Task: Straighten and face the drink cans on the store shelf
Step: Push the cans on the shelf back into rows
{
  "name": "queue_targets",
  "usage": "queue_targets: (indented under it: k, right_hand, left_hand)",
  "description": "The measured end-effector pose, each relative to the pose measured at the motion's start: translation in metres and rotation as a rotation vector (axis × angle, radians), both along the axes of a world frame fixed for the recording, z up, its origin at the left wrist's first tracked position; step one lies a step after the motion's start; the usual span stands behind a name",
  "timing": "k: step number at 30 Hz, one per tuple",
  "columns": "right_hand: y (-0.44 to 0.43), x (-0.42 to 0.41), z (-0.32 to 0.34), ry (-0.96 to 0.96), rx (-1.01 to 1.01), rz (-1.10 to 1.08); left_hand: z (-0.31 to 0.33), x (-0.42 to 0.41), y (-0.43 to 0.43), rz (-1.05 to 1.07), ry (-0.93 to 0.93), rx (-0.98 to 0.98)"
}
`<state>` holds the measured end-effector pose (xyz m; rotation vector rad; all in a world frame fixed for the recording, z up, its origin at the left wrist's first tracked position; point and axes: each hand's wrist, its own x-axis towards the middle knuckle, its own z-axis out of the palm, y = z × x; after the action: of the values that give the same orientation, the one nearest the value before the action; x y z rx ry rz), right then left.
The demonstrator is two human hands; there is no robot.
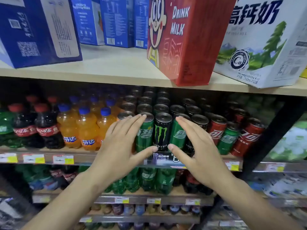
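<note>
Here the black can point(162, 130) stands upright at the front edge of the middle shelf point(83, 157), its logo facing out. The left hand point(119, 146) reaches in on its left, fingers straight and together, thumb spread wide, lying across a green can point(144, 132). The right hand point(192, 146) mirrors it on the other side (palm flat, nothing gripped) over a second green can point(177, 135). Red cans point(216, 130) stand right of that.
</note>
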<state>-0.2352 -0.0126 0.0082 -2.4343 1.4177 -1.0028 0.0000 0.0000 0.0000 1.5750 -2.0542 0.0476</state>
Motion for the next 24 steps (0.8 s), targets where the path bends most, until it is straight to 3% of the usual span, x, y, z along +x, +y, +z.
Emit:
queue_targets:
  k: [24]
  right_hand:
    - [-0.055, -0.039, 0.01, 0.057, -0.071, -0.047]
  left_hand:
    - [0.021, -0.044, -0.066, 0.054, -0.218, -0.06]
